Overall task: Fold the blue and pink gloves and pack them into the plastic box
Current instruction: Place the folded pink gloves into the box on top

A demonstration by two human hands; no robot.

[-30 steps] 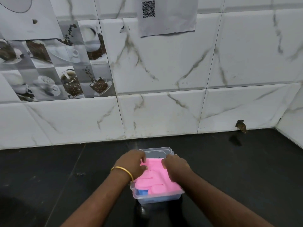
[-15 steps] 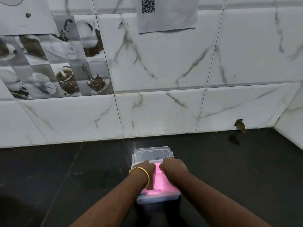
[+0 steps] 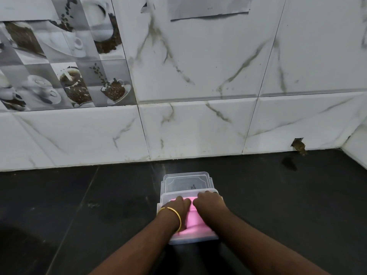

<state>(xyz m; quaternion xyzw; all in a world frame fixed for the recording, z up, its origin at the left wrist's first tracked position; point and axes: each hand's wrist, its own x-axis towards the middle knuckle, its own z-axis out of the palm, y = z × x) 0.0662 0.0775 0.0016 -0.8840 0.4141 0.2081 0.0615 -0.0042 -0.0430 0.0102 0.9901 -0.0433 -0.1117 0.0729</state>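
A clear plastic box [image 3: 193, 239] sits on the black counter in front of me. A pink glove [image 3: 193, 223] lies inside it and fills the box. My left hand [image 3: 177, 207], with a gold bangle on the wrist, rests palm down on the glove's left side. My right hand [image 3: 210, 202] presses on the glove's right side, fingers at the box's far rim. The blue glove is hidden. The box's clear lid [image 3: 186, 181] lies just behind the box.
The black counter [image 3: 79, 205] runs to a white marble-tiled wall [image 3: 198, 126]. A wall corner stands at the far right [image 3: 355, 147]. A small hole in the tile [image 3: 298, 145] is at the back right.
The pink glove lay spread over the box's top; both hands have pushed it down inside. The blue patch at the near left corner is now out of sight. The view has tilted down.
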